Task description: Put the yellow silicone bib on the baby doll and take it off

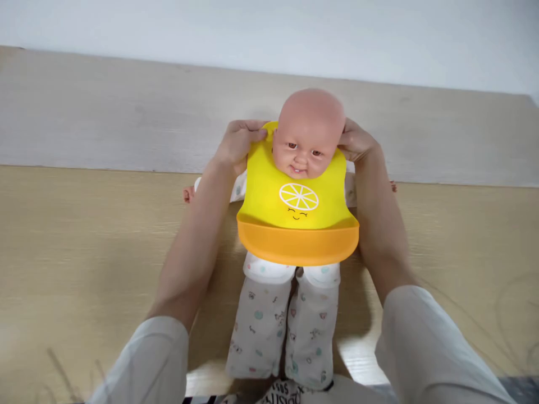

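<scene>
- Nearest to me, my two white sleeves frame the patterned trousers of the doll, whose legs point toward me.
- The doll lies on its back on the wooden bench, so the yellow bib rests flat on its chest.
- My left grip pinches the bib's strap beside the neck and holds it under the chin.
- My right grip touches the other side of the head. Its fingers are hidden, so I cannot tell if it grasps.
- Behind stands a white wall.
</scene>
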Motion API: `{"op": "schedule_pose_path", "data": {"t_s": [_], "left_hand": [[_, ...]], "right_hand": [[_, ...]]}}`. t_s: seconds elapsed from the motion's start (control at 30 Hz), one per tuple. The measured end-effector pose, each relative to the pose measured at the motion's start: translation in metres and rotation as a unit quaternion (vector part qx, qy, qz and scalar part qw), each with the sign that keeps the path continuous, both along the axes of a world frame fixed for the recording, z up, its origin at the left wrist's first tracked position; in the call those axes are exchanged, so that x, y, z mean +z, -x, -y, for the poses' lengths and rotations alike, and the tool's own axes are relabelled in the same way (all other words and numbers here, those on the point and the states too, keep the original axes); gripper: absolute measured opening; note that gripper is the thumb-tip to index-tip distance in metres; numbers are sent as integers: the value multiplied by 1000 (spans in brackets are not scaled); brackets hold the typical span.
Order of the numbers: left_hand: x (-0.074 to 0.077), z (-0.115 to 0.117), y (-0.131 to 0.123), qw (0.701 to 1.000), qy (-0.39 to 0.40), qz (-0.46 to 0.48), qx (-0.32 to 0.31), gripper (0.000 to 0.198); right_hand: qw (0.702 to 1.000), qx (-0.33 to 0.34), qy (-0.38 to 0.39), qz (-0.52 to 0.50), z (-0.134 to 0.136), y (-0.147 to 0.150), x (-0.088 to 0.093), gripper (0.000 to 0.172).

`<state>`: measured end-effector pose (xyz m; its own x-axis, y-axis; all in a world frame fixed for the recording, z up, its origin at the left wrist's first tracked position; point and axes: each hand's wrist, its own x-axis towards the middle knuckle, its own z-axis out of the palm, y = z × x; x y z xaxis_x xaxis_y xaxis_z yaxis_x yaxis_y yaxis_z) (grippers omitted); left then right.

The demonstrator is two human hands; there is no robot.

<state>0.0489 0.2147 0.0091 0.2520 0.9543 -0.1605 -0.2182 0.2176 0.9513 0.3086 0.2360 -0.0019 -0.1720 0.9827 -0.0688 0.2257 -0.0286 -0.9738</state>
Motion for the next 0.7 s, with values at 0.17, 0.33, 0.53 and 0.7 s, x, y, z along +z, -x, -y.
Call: {"op": "schedule_pose_path", "data": {"t_s": [0.17,0.33,0.53,0.7], "left_hand": [[-7,-5,2,999,-3,-37,33,17],[-15,-7,0,997,2,-50,51,16],[-25,-5,-9,996,25,-56,61,13],[-37,-9,-8,995,72,-15,67,24]], "right_hand": [[998,23,53,38,12,-5,14,25],[996,-24,37,79,12,1,14,31],[979,-37,-35,196,3,8,3,34],[968,-44,-66,239,3,13,1,49]]}}
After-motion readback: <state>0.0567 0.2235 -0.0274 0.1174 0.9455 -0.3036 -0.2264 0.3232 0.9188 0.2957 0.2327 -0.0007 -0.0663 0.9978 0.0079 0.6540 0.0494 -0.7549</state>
